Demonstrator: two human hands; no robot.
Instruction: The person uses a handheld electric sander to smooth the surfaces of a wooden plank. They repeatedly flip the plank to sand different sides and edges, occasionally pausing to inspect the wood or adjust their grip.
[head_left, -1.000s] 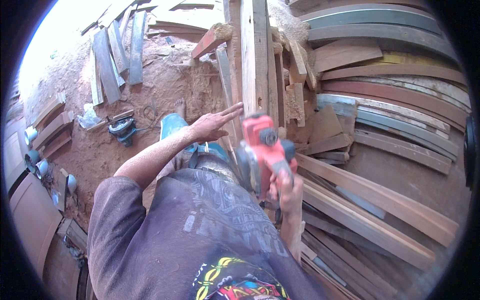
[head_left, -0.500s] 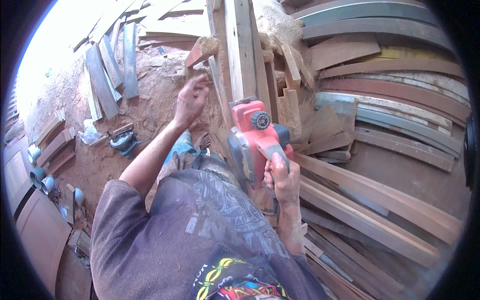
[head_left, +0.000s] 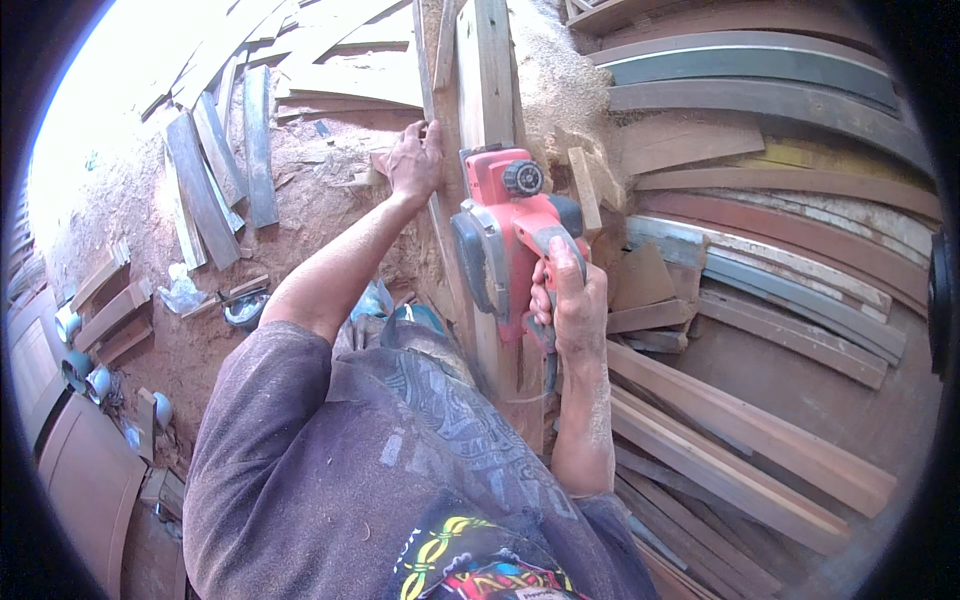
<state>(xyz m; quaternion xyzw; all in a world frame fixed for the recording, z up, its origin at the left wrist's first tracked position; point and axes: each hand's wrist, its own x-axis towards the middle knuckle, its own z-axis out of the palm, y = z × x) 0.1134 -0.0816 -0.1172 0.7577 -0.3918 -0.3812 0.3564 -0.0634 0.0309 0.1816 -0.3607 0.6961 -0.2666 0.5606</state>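
Observation:
A red electric planer (head_left: pixel 505 215) with a black front knob sits on a long wooden beam (head_left: pixel 484 75) that runs away from me. My right hand (head_left: pixel 575 300) is wrapped round its rear handle, thumb on top. My left hand (head_left: pixel 415 162) rests against the left edge of the bench board (head_left: pixel 447 110) beside the beam, left of the planer's front. Its fingers look stretched out rather than gripping, and the fingertips are partly hidden at the board.
Stacked planks (head_left: pixel 760 190) fill the right side, with long timbers (head_left: pixel 740 400) near my right forearm. Loose boards (head_left: pixel 200 170) lie on the dusty ground at left. A dark power tool (head_left: pixel 247 308) is partly behind my left arm. Wood shavings (head_left: pixel 555 70) are heaped behind the beam.
The planer and my right hand have moved slightly farther forward along the beam. My left hand has come from the air at left onto the bench board's edge.

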